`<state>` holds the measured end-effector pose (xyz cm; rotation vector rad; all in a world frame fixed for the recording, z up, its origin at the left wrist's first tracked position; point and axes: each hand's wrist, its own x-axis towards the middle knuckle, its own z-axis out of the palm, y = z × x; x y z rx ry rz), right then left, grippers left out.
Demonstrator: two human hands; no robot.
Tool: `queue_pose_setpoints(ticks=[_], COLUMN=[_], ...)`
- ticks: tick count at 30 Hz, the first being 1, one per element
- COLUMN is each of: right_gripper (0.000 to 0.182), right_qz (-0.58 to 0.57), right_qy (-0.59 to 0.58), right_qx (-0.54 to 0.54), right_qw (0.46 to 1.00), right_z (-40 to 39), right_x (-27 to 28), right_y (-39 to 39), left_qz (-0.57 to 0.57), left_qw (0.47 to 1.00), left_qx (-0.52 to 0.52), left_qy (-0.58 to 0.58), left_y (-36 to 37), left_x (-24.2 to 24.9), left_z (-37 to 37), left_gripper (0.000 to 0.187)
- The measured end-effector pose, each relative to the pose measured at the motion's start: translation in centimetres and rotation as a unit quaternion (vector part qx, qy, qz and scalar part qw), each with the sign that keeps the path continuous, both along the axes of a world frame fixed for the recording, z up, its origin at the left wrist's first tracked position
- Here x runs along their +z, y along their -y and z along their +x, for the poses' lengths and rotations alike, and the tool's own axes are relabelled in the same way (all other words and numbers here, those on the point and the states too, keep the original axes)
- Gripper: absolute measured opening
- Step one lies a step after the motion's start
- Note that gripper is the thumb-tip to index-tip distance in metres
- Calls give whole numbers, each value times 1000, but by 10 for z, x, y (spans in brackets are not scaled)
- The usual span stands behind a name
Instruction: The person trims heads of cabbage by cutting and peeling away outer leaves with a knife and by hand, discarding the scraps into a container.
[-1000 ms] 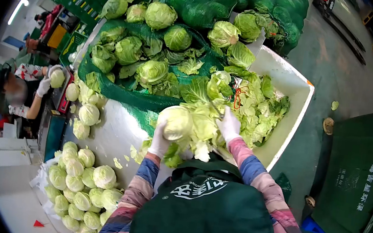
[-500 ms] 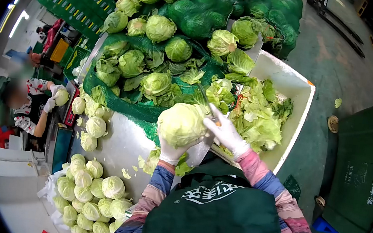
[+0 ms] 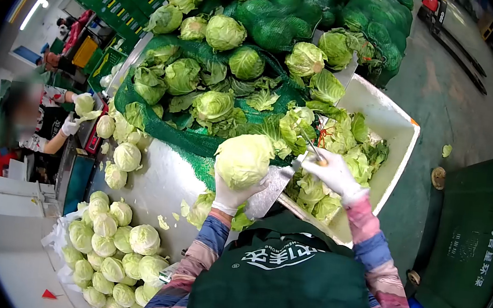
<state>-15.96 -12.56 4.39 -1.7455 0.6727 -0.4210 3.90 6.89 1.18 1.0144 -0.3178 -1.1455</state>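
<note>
A pale, trimmed cabbage [image 3: 244, 161] rests in my gloved left hand [image 3: 228, 194], whose fingers wrap its underside. My gloved right hand [image 3: 334, 175] is closed around the handle of a knife [image 3: 307, 140], its thin blade pointing up and left. The knife is apart from the cabbage, to its right. Below my right hand, loose cabbage leaves [image 3: 328, 207] fill part of a white foam box [image 3: 405, 135]. Just beyond the held cabbage, leafy untrimmed cabbages [image 3: 212, 106] lie on green netting [image 3: 163, 135].
Trimmed cabbages [image 3: 115, 269] are piled at the lower left of the metal table [image 3: 162, 175]. Full green net sacks [image 3: 280, 15] stand at the back. At the left, a co-worker [image 3: 50, 119] in gloves holds another cabbage. A pallet jack [image 3: 451, 40] stands at the upper right.
My right hand and the knife have moved right, away from the cabbage and over the foam box. My left hand still holds the cabbage. The co-worker's hands have moved apart.
</note>
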Motion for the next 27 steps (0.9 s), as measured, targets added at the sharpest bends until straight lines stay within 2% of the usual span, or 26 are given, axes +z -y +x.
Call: queue_pose_setpoints(ticks=[1, 2, 3, 4, 5, 6, 7, 8, 10, 11, 12, 13, 14, 15, 16, 17, 18, 21, 24, 26, 27], right_gripper=[53, 63, 74, 62, 54, 46, 39, 33, 30, 22, 21, 27, 28, 32, 35, 34, 34, 31, 27, 27, 27], right_qz=[152, 302, 278, 239, 236, 232, 256, 280, 317, 265, 211, 153, 39, -35, 59, 95, 132, 189, 197, 214, 232], right_qy=[-18, -36, -27, -1, 25, 51, 56, 59, 54, -4, -18, -87, -125, -85, -114, -121, -128, -108, -125, -107, -92], right_qx=[-23, -47, -34, -35, -50, -65, -69, -72, -161, -244, -242, -249, -197, -167, -153, -159, -165, -188, -150, -155, -159], right_qw=[988, 952, 960, 970, 970, 969, 963, 955, 933, 933, 947, 952, 972, 982, 980, 975, 969, 958, 961, 959, 955], right_z=[11, 26, 39, 50, 54, 57, 53, 48, 34, 22, 3, -8, -25, -35, -36, -35, -35, -34, -30, -23, -17], right_x=[14, 32, 40, 30, 24, 20, 32, 44, 2, -20, -58, -59, -98, -111, -89, -85, -85, -96, -93, -93, -93], right_y=[-4, -13, -19, -26, -30, -34, -36, -38, -22, -16, -6, -5, -1, -5, -11, -15, -21, -34, -42, -48, -46], left_qz=[11, 24, -18, -59, -45, -46, 2, -40, -112, -144, -152, -163, -149, -85, 39, -97, -104, -128, -138, -135, -117], left_qw=[992, 970, 998, 939, 941, 941, 994, 983, 940, 900, 872, 839, 825, 926, 960, 842, 840, 780, 757, 734, 887], left_qx=[-20, -30, -43, -53, -56, -54, -42, -41, -43, 4, 60, 117, 182, 223, 266, 345, 351, 498, 605, 592, 428], left_qy=[122, 242, -48, -333, -332, -331, -103, -175, -320, -411, -462, -506, -514, -294, -70, -403, -400, -355, -207, -303, -128], left_y=[2, 4, 7, 9, 9, 5, -2, -8, -19, -28, -36, -44, -55, -68, -81, -95, -111, -168, -182, -169, -117], left_x=[7, 14, 30, 45, 54, 35, 1, -2, -8, -11, -6, -1, 10, 4, -2, 17, 15, -19, -27, -5, 21], left_z=[-3, -7, -6, -7, -10, -9, -6, -2, 6, 10, 17, 24, 34, 50, 66, 78, 93, 151, 174, 195, 202], left_gripper=[79, 80, 80, 81, 80, 80, 78, 75, 70, 70, 69, 68, 65, 65, 66, 65, 65, 69, 72, 80, 88])
